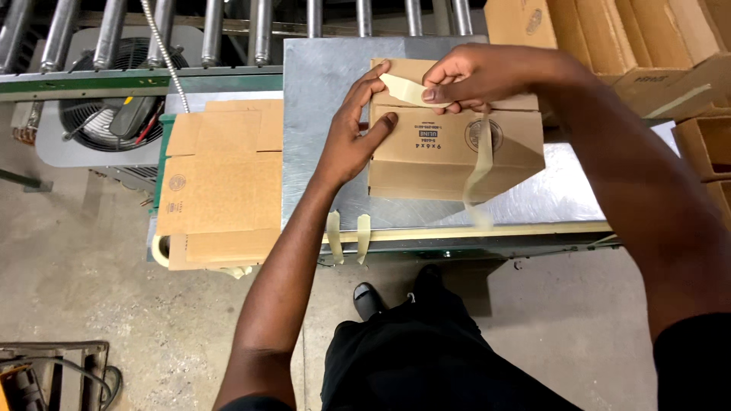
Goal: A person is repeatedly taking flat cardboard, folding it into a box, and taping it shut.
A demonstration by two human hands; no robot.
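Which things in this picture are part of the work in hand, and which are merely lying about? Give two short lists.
In hand:
- small cardboard box, steadied by the left hand
- tape strip, pinched by the right hand
- metal table under the box

Lying about:
- flat cardboard stack
- two spare tape strips on the table edge
- fan
- rollers
- empty boxes at right

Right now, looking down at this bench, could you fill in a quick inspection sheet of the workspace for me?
Surface: bare metal bench top.
Job's things: small cardboard box; tape strip across its seam.
Clutter: flat cardboard stack; spare tape pieces on the bench edge.
Hands: left hand steadies the box; right hand pinches the tape.
Cables: flexible metal conduit.
Surroundings: roller conveyor, fan, cartons, concrete floor.
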